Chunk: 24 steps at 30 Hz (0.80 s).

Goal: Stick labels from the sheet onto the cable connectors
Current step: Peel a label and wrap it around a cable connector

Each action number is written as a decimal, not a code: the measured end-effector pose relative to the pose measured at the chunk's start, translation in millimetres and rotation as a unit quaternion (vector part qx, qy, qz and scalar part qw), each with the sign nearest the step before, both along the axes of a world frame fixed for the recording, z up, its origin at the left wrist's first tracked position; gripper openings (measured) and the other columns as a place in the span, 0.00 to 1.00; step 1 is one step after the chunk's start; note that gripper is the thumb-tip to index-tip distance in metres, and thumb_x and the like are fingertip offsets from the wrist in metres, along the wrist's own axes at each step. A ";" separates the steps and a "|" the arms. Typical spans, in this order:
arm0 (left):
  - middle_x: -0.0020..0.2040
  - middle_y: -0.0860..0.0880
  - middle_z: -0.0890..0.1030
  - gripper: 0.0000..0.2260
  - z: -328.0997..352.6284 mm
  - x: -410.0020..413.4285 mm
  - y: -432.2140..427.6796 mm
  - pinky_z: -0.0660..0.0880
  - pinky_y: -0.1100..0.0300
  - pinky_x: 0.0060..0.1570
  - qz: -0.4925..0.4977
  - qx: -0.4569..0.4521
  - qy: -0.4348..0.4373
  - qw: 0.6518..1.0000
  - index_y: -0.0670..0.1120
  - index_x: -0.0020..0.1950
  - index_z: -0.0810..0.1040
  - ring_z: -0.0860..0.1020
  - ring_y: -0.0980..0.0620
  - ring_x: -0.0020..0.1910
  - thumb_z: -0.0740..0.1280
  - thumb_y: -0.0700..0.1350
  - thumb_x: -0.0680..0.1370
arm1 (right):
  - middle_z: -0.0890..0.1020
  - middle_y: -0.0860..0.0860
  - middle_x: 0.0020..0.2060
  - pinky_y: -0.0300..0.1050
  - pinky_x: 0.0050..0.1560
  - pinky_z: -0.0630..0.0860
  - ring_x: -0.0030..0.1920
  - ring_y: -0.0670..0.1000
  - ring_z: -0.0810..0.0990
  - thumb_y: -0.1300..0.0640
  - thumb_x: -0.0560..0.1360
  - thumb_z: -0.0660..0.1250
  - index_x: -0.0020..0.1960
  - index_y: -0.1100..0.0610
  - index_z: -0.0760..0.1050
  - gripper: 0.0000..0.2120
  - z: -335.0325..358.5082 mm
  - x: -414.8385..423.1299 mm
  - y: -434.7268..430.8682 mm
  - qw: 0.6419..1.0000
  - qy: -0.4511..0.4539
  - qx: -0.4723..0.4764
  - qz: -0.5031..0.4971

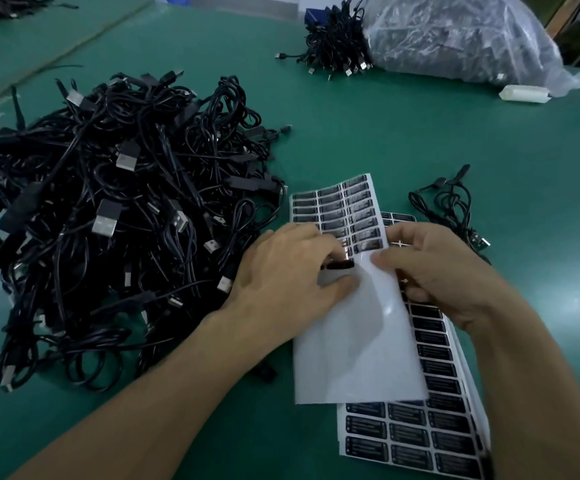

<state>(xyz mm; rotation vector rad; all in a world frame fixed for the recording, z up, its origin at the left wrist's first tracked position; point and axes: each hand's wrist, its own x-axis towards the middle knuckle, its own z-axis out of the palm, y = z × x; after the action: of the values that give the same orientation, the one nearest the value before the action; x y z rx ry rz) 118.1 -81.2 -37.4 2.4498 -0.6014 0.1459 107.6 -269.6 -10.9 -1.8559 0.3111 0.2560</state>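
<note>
Sheet [351, 341] mid-table, at 3 o'clock of cable pile [126, 202], lying over spare sheets [420, 438] that show at 5 o'clock. Lower half bare glossy backing; labels [347, 216] only in top rows, toward 12. Likely thin, floppy, slick, so steady it flat by edge. Left hand [281, 271]: fingers curled, thumb and forefinger pinching small black piece [339, 265] – label or connector, cannot tell. Right hand [437, 268]: thumb and fingers pinching sheet's edge. Labels probably featherlight, tacky – lift by corner, keep glue off fingertips.
</note>
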 end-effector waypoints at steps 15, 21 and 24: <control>0.42 0.57 0.78 0.11 -3.5 -0.7 -0.3 0.79 0.51 0.43 0.019 -0.133 -0.013 0.991 0.50 0.48 0.84 0.77 0.56 0.41 0.74 0.56 0.75 | 0.84 0.53 0.32 0.37 0.24 0.71 0.24 0.46 0.77 0.70 0.74 0.69 0.51 0.59 0.75 0.10 -1.4 -4.2 18.2 0.995 -0.061 0.077 -0.013; 0.40 0.59 0.78 0.14 -3.7 0.1 -0.5 0.79 0.53 0.41 0.022 -0.152 -0.002 0.988 0.53 0.45 0.83 0.77 0.60 0.39 0.69 0.62 0.71 | 0.86 0.55 0.35 0.48 0.38 0.78 0.32 0.52 0.82 0.73 0.73 0.68 0.51 0.59 0.76 0.12 -1.6 -5.2 16.3 0.992 -0.081 0.099 0.008; 0.38 0.60 0.78 0.12 -3.2 0.6 -0.8 0.79 0.55 0.40 0.029 -0.164 0.006 0.986 0.54 0.44 0.83 0.77 0.61 0.38 0.69 0.61 0.71 | 0.86 0.56 0.37 0.56 0.46 0.73 0.39 0.57 0.80 0.72 0.72 0.69 0.51 0.58 0.77 0.12 -0.9 -6.5 17.1 0.992 -0.091 0.091 0.016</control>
<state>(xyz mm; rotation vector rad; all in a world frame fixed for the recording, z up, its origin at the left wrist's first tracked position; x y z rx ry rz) 118.8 -82.0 -40.6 2.1485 -0.4594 0.2347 101.1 -252.5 -11.8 -1.6910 0.1276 0.1317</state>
